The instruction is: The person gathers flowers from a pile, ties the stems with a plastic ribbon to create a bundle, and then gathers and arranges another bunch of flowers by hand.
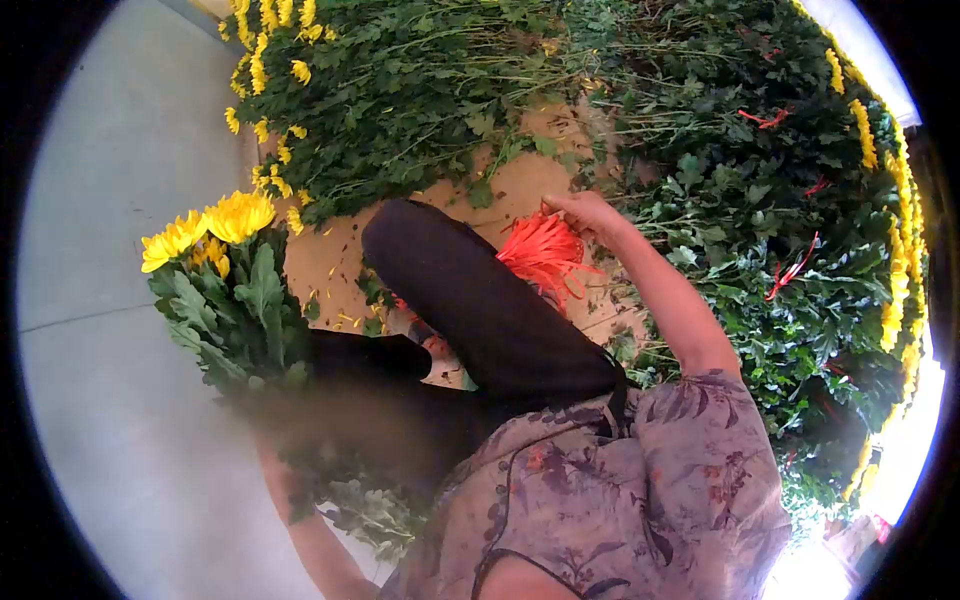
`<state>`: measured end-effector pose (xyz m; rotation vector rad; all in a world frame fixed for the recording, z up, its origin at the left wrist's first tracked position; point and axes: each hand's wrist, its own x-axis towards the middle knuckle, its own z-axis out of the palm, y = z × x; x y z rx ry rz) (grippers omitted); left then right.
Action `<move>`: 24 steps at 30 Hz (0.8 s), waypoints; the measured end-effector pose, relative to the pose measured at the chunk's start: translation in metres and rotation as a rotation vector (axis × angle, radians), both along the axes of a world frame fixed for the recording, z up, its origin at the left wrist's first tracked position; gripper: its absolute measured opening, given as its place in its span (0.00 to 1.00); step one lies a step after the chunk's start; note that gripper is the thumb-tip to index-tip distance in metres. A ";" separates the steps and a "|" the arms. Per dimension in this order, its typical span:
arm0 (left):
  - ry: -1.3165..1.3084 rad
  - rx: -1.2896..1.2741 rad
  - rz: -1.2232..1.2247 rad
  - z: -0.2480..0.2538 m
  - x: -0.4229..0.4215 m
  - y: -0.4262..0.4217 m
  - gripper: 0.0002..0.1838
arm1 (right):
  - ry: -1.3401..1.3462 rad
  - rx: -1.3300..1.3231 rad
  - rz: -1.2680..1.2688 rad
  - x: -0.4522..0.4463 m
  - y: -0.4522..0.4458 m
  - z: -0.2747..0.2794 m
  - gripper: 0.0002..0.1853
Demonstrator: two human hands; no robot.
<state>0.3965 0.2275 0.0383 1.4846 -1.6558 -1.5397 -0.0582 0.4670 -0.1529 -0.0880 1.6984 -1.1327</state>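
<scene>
A bunch of yellow chrysanthemums (pixel 240 217) with broad green leaves stands upright at the left, beside my bent leg. My left forearm (pixel 310 545) runs up to this bunch and supports it; the fingers are hidden behind leaves and a blurred patch. Beyond my knee, my right hand (pixel 585 213) is closed in a pinch at the top of a bundle of red ties (pixel 545 250). The thin strips fan out below the fingertips, next to my dark trouser leg (pixel 475 290).
Cut chrysanthemum stems (pixel 420 110) lie in a thick layer at the back, yellow heads toward the left. Another leafy pile (pixel 740 210) fills the right, with loose red ties (pixel 793 270) on it. Fallen petals and leaf scraps dot the brown sheet (pixel 330 260). Grey floor (pixel 110 260) extends left.
</scene>
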 end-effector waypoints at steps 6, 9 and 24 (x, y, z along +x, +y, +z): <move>-0.030 0.020 0.023 0.008 -0.004 0.006 0.36 | -0.027 0.008 0.009 -0.004 -0.002 -0.018 0.23; -0.043 0.035 0.035 0.010 -0.006 0.010 0.36 | -0.036 -0.174 -0.066 -0.009 0.005 -0.023 0.23; 0.058 0.043 -0.095 0.036 0.004 0.008 0.34 | 0.879 -0.897 -1.097 -0.199 0.041 0.192 0.18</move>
